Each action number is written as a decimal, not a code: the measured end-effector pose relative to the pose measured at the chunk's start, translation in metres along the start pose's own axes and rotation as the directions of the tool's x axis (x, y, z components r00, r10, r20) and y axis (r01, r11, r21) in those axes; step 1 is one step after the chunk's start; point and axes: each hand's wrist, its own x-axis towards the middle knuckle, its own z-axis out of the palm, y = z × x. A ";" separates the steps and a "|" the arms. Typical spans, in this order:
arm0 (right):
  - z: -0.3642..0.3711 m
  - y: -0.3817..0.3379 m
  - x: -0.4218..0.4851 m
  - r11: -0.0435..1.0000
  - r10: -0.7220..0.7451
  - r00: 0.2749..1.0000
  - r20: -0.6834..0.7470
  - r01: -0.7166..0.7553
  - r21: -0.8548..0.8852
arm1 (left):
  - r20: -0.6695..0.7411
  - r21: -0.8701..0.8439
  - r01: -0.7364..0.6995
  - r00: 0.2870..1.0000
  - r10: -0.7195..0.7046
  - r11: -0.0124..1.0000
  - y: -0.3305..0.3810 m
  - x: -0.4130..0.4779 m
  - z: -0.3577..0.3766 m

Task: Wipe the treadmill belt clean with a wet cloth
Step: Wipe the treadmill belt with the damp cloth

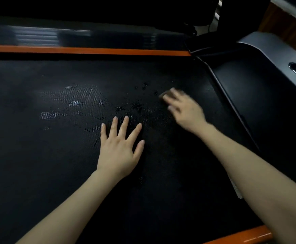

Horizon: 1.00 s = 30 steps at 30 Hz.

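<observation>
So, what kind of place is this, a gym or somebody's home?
Indoors beside a treadmill; gym or home, I cannot tell. The black textured belt, the orange side rail and the grey motor cover show it.

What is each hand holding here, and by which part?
The left hand holds nothing; it lies flat on the belt. The right hand lays its fingers over a brownish cloth, only its far edge showing; blur hides whether they grip it.

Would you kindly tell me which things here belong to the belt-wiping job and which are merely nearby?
Job: treadmill belt, cloth, right hand on it, left hand flat on the belt.
Nearby: orange side rail, grey motor cover.
</observation>
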 end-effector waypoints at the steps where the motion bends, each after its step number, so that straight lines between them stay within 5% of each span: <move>1: 0.000 0.009 0.012 0.986 0.164 0.986 -0.002 -0.164 -0.001 | 0.004 -0.014 0.002 1.000 -0.002 1.000 -0.001 0.000 -0.002; 3: 0.002 0.015 0.023 0.946 0.323 0.946 -0.016 -0.323 -0.041 | -0.019 -0.041 -0.001 1.000 0.000 0.999 -0.005 0.006 -0.009; 7: 0.005 0.022 0.027 0.953 0.294 0.956 -0.011 -0.294 -0.071 | -0.039 0.013 0.089 0.995 -0.088 0.996 -0.041 0.042 -0.026; 12: 0.011 0.011 0.047 0.903 0.421 0.906 -0.050 -0.424 -0.070 | 0.062 0.100 0.160 0.984 -0.167 0.982 -0.072 0.068 -0.016; 14: 0.014 -0.009 0.035 0.962 0.264 0.964 -0.046 -0.266 -0.057 | 0.041 0.097 0.158 0.986 -0.162 0.983 -0.072 0.067 -0.009; 16: 0.022 -0.038 0.006 0.995 -0.100 0.991 -0.085 0.098 -0.025 | 0.011 0.088 0.157 0.987 -0.158 0.984 -0.073 0.067 -0.007; 18: 0.021 -0.051 -0.017 0.919 -0.391 0.920 -0.031 0.392 0.034 | -0.014 0.088 0.148 0.989 -0.147 0.985 -0.074 0.066 -0.007; 20: 0.016 -0.031 -0.006 0.854 -0.521 0.851 0.072 0.519 0.043 | -0.026 0.082 0.142 0.990 -0.140 0.986 -0.075 0.065 -0.006; 21: 0.015 -0.013 0.009 0.874 -0.484 0.872 0.076 0.485 0.003 | -0.026 0.085 0.139 0.990 -0.138 0.987 -0.075 0.065 -0.006; 23: 0.012 0.024 0.047 0.989 -0.139 0.990 0.024 0.140 -0.037 | -0.024 0.094 0.144 0.990 -0.142 0.985 -0.074 0.066 -0.005; 25: 0.014 0.033 0.079 0.937 0.349 0.936 -0.042 -0.350 -0.020 | -0.041 0.091 0.154 0.988 -0.151 0.984 -0.073 0.066 -0.005; 26: 0.017 0.022 0.087 0.892 0.446 0.892 -0.069 -0.449 -0.047 | -0.048 0.086 0.156 0.987 -0.152 0.984 -0.073 0.066 -0.005; 28: 0.026 -0.018 0.089 0.932 0.341 0.937 -0.073 -0.347 -0.102 | -0.051 0.076 0.153 0.988 -0.149 0.985 -0.072 0.066 -0.005; 30: 0.040 -0.059 0.070 0.999 0.002 0.998 -0.067 -0.006 -0.049 | -0.058 0.071 0.151 0.987 -0.147 0.986 -0.072 0.066 -0.005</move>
